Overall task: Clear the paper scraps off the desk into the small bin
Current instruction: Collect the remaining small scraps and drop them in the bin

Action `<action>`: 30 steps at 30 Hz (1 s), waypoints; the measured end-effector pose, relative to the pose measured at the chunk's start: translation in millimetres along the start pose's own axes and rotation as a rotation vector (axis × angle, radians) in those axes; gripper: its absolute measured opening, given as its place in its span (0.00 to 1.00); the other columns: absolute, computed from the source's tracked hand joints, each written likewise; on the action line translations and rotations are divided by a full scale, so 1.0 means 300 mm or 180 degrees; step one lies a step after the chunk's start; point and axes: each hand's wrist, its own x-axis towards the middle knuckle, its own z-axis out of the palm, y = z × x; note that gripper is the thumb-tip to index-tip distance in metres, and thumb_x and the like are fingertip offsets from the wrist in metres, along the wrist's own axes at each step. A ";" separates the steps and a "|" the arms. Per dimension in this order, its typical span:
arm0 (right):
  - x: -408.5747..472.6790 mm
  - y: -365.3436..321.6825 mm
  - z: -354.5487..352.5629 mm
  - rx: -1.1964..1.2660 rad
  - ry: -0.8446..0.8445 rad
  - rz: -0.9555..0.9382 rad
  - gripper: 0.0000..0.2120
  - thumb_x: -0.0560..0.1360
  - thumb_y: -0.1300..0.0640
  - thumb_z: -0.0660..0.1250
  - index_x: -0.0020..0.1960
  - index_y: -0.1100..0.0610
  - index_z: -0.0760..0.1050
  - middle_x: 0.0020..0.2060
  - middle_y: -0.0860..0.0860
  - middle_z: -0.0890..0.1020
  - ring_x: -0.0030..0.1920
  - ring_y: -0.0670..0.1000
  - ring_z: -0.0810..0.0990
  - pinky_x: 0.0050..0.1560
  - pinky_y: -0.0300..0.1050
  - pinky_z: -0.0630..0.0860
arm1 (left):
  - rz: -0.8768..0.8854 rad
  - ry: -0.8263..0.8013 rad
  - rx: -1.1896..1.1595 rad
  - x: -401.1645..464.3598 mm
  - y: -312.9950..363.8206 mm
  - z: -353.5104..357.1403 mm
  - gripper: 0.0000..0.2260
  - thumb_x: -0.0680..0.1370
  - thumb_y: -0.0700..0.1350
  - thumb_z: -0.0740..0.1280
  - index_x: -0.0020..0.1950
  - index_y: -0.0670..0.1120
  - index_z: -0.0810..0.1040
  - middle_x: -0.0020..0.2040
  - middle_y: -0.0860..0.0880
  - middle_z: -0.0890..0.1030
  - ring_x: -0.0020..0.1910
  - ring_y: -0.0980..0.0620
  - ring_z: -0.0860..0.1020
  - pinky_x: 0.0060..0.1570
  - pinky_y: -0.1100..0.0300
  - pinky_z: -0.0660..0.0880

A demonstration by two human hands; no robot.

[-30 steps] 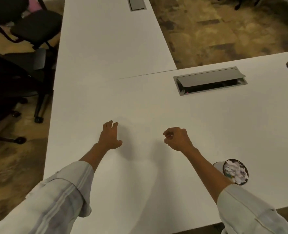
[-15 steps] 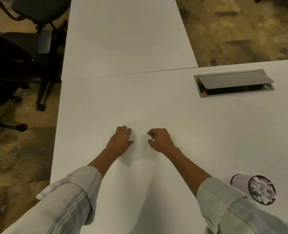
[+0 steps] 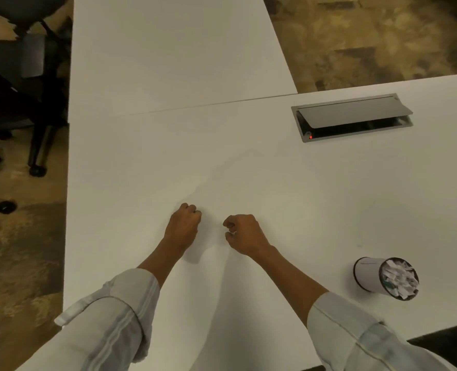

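My left hand (image 3: 183,226) rests on the white desk (image 3: 248,170) with its fingers curled under. A short gap to its right, my right hand (image 3: 244,234) is also curled into a loose fist, thumb and fingers bent inward. Whether either fist holds scraps is hidden by the fingers. The small white bin (image 3: 385,277) stands at the lower right of the desk, well right of my right hand, and is filled to the rim with crumpled paper scraps (image 3: 398,279). No loose scraps show on the desk surface.
A grey cable hatch (image 3: 353,117) with its lid propped up and a red light is set into the desk at the upper right. A second white desk (image 3: 168,49) joins at the back. Black office chairs (image 3: 13,103) stand on the left.
Both hands came together at the desk's middle and the left hand's fingers curled from flat into a fist. The view shifted, so the bin now sits farther right.
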 end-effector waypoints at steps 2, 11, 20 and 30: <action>-0.030 0.023 -0.008 0.0029 0.0038 0.0013 0.14 0.72 0.61 0.68 0.57 0.57 0.80 0.50 0.53 0.85 0.49 0.51 0.83 0.52 0.47 0.80 | -0.0321 0.0011 -0.0347 0.016 0.012 0.005 0.07 0.65 0.26 0.64 0.33 0.36 0.76 0.30 0.39 0.77 0.32 0.41 0.75 0.28 0.53 0.72; -0.141 0.179 -0.243 0.0202 0.0810 0.0013 0.10 0.70 0.61 0.69 0.51 0.57 0.82 0.43 0.51 0.86 0.43 0.49 0.84 0.47 0.46 0.81 | -0.0593 0.0442 -0.1261 0.083 0.336 -0.017 0.08 0.71 0.34 0.65 0.46 0.43 0.79 0.32 0.44 0.81 0.32 0.44 0.78 0.34 0.53 0.78; -0.372 0.488 -0.643 0.0390 0.1686 0.0480 0.07 0.69 0.60 0.71 0.47 0.55 0.82 0.37 0.48 0.84 0.38 0.44 0.83 0.43 0.32 0.76 | -0.0007 0.0019 -0.2714 0.067 0.955 -0.085 0.07 0.68 0.40 0.72 0.43 0.48 0.78 0.34 0.52 0.84 0.33 0.56 0.82 0.39 0.58 0.80; -0.642 0.881 -0.834 0.0736 0.1830 0.1251 0.05 0.71 0.62 0.71 0.44 0.55 0.84 0.40 0.48 0.85 0.38 0.43 0.82 0.35 0.24 0.70 | 0.0672 -0.0377 -0.2543 0.032 1.324 -0.026 0.06 0.68 0.37 0.72 0.43 0.45 0.80 0.35 0.48 0.85 0.34 0.55 0.83 0.42 0.57 0.82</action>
